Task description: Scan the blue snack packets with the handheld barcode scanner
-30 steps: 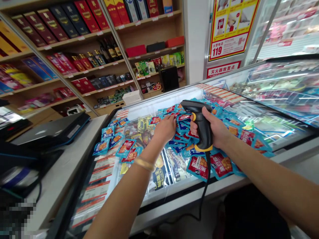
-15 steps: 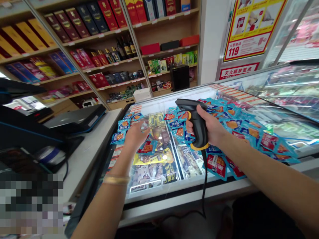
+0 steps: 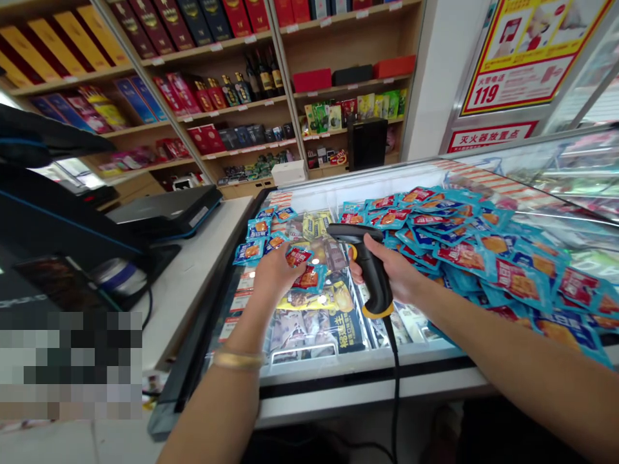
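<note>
My right hand (image 3: 393, 269) is wrapped round the grip of a black barcode scanner (image 3: 363, 263) with a yellow trim, its head pointing left. My left hand (image 3: 273, 270) holds small blue-and-red snack packets (image 3: 300, 267) right in front of the scanner head, over the glass lid of a chest freezer (image 3: 338, 361). A big heap of the same blue snack packets (image 3: 488, 251) lies on the lid to the right of my hands. A smaller group of packets (image 3: 258, 235) lies at the lid's left edge.
A white counter (image 3: 193, 270) stands at left with a black till screen (image 3: 53, 212) and a flat black device (image 3: 164, 209). Wooden shelves (image 3: 242, 103) of boxed goods and bottles fill the back wall. The scanner cable (image 3: 394, 380) hangs over the freezer's front edge.
My left hand left the big heap, swung left across the lid and now holds packets before the scanner. My right hand brought the scanner lower and to the left. My view shifted left.
</note>
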The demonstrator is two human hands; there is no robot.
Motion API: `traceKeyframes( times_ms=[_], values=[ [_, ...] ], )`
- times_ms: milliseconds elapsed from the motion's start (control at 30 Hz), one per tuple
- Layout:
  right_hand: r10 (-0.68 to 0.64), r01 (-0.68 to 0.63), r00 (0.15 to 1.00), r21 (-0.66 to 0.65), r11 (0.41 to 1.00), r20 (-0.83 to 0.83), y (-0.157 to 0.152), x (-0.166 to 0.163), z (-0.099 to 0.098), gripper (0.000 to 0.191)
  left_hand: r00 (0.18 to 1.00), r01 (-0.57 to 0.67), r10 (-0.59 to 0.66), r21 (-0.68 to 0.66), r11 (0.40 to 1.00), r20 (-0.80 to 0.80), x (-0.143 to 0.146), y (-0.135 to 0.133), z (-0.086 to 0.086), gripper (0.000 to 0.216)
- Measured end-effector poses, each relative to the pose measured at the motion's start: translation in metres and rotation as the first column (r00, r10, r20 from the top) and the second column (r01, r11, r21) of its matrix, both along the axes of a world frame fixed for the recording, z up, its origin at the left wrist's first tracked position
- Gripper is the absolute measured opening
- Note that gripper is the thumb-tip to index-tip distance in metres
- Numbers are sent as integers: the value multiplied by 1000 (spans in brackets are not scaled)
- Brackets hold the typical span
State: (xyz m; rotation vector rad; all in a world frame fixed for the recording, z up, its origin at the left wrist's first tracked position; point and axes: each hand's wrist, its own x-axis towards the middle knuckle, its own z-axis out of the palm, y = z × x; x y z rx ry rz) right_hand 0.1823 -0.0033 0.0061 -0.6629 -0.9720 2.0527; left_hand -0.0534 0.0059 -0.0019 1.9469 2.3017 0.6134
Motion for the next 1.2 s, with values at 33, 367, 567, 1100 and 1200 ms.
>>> traceKeyframes(
  times_ms=[33,367,567,1100,1200],
  values=[
    [8,-8,1000,5,1000,5,-1,1,0,46,992,-23,17,48,999,124,0,0,0,57],
    [64,-64,998,20,998,20,-6,0,-4,50,-159,-3,8,-8,1000,987,14,-2,15,31],
    [121,-122,991,9,993,63,-7,-3,-8,51,-213,47,11,-1,999,977,17,-4,16,30],
    [134,-135,987,5,991,89,-8,-3,-6,51,-34,89,-17,20,996,999,16,-3,14,43],
    [143,-143,986,-6,990,85,-7,-4,-7,53,-52,71,-13,17,997,999,16,-3,12,40]
  ],
)
